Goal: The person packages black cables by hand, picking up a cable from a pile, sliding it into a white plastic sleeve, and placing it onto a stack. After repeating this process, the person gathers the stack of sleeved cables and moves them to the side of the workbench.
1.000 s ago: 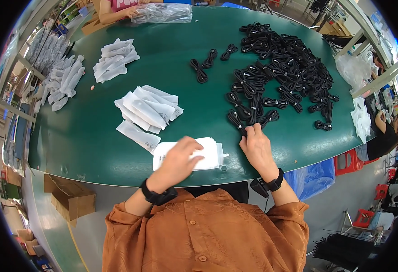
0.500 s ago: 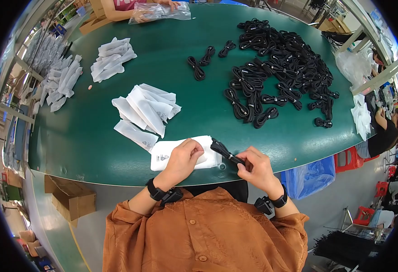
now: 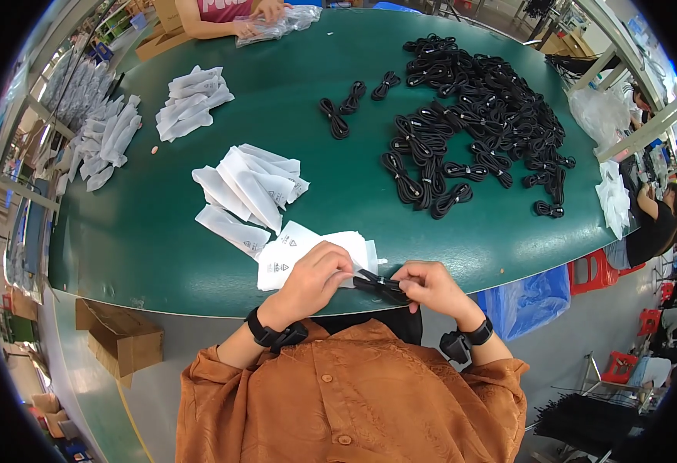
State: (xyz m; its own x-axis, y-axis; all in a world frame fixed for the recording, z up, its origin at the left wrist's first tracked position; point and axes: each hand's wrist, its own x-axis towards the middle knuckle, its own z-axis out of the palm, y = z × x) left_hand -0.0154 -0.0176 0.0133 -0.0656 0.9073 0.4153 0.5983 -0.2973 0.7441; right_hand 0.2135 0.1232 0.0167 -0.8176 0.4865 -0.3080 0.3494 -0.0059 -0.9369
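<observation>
My left hand (image 3: 313,279) is closed in a pinch at the open end of a white bag (image 3: 296,236), which lies askew on a stack of flat white bags (image 3: 275,272) at the table's near edge. A bundled black cable (image 3: 379,284) is gripped at its right end by the closed fingers of my right hand (image 3: 431,287). The cable's left end meets the bag's mouth beside my left fingertips; whether it is inside is hard to see. Just beyond lie several filled white bags (image 3: 250,185) in a loose pile.
A big heap of bundled black cables (image 3: 485,108) covers the right side of the green table (image 3: 292,100). More filled bags (image 3: 192,102) lie at the far left. Across the table, a person's hands (image 3: 257,21) handle clear plastic. A cardboard box (image 3: 122,339) stands below, left.
My right hand has brought the cable slightly down and left to the bag's mouth. My left hand has shifted right, and the top bag now lies skewed. The other person's hands moved over the plastic.
</observation>
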